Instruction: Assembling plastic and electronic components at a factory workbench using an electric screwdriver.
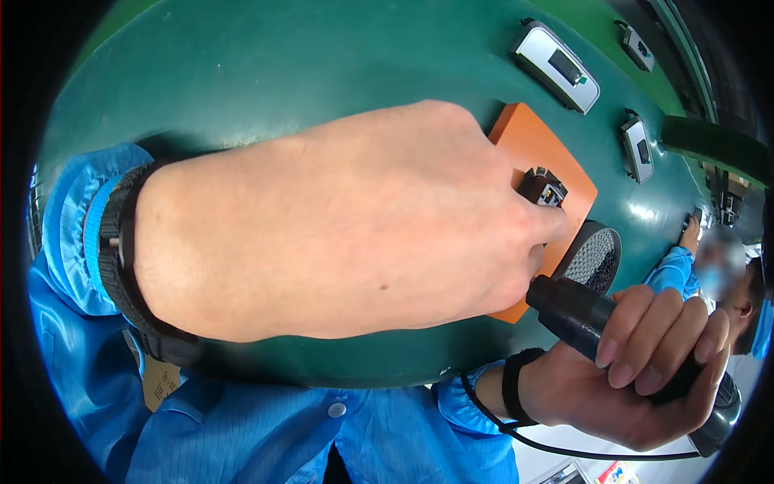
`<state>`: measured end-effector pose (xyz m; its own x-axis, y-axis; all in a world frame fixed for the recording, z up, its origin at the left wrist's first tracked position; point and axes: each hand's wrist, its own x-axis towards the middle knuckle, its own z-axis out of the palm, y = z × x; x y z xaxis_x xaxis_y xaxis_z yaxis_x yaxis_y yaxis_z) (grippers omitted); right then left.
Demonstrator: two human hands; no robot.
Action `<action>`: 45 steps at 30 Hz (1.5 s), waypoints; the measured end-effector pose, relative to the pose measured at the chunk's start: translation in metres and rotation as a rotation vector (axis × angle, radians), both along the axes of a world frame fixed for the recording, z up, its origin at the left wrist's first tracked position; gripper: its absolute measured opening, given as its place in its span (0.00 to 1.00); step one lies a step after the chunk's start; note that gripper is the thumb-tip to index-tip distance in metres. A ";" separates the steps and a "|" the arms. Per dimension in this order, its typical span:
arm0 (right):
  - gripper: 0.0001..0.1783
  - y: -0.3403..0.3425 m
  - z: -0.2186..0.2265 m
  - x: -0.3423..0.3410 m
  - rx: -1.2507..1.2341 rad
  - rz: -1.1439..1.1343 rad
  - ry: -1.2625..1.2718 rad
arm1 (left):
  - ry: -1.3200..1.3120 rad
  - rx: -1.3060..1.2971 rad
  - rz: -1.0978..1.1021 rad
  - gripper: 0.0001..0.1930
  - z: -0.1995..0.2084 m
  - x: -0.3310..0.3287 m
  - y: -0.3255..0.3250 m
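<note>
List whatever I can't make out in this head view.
In the head view:
Left hand: most fingertips, hidden by its own back.
Orange block: left part, covered by the left hand.
Black tool: partly hidden by the right hand gripping it.
Dark pieces in the grey tray: too small to identify.

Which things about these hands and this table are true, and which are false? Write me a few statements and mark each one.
1. The right hand grips a black tool. True.
2. The work surface is red. False: the table is green.
3. The left hand partly covers the orange block in this view. True.
4. The right wrist is bare. False: a black strap circles it.
5. Another person's blue sleeve shows at the right. True.
</note>
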<state>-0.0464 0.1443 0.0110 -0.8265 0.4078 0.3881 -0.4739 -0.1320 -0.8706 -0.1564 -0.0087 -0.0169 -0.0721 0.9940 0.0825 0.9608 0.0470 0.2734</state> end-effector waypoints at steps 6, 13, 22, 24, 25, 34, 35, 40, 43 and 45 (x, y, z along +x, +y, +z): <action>0.09 0.000 -0.004 0.003 0.072 -0.049 0.003 | -0.135 0.125 0.112 0.03 0.003 0.003 0.004; 0.09 -0.021 0.006 -0.002 0.238 -0.032 -0.015 | -0.058 -0.003 -0.011 0.04 0.000 -0.001 -0.006; 0.12 -0.033 0.008 -0.020 0.260 0.043 0.020 | -0.368 0.174 0.153 0.08 0.001 -0.006 -0.010; 0.15 -0.036 0.016 -0.015 0.221 0.080 -0.047 | -0.273 0.220 0.172 0.06 0.007 0.000 -0.020; 0.15 -0.036 0.008 -0.012 0.191 0.064 -0.035 | -0.324 0.229 0.173 0.06 0.003 0.001 -0.023; 0.16 0.006 0.059 0.042 -0.174 -0.300 0.234 | -0.016 0.666 -0.256 0.07 0.008 0.000 0.015; 0.15 0.018 0.060 0.047 -0.105 -0.283 0.258 | -0.305 0.729 -0.248 0.08 0.016 -0.003 0.012; 0.11 0.021 0.071 0.051 0.013 -0.212 0.327 | -1.246 0.405 0.274 0.10 0.069 -0.015 -0.016; 0.10 0.040 0.071 0.055 0.075 -0.010 0.320 | -1.420 0.244 0.431 0.10 0.075 -0.021 -0.012; 0.10 0.040 0.066 0.059 0.020 -0.119 0.313 | -1.345 0.263 0.419 0.10 0.080 -0.030 -0.001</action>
<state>0.0127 0.1842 0.0771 -0.6125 0.4840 0.6250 -0.7302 -0.0435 -0.6819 -0.1859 -0.0099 0.0632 -0.5203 0.8471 -0.1080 -0.1025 0.0637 0.9927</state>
